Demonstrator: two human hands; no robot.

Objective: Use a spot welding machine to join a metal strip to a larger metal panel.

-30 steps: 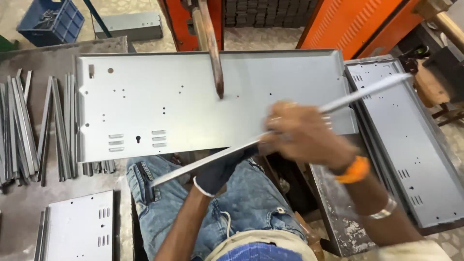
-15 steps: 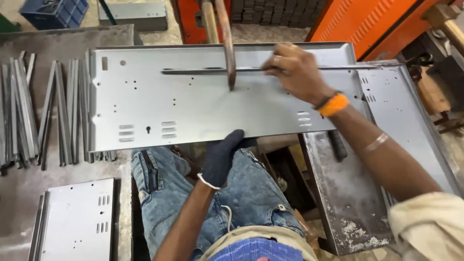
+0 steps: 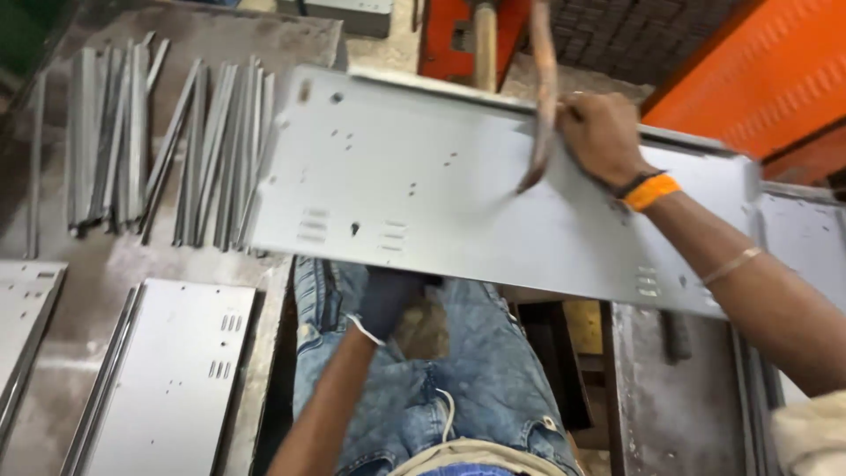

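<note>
Steel bench (image 3: 106,264), scuffed grey; orange machine (image 3: 758,79) behind. Large flat metal panel (image 3: 423,203), punched with holes and slots, lies across the lap. Grey strips (image 3: 132,141) stacked at left. Right hand (image 3: 604,132), fingers curled on the panel's far edge; gloved left hand (image 3: 388,295) beneath, fingers hidden.

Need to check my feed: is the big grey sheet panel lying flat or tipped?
Tipped. The panel runs askew across the frame, its near edge held from below by the gloved left hand; the right hand rests at its far edge.

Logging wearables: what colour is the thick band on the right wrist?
Orange wristband, edged by a thin black band; head view.
</note>
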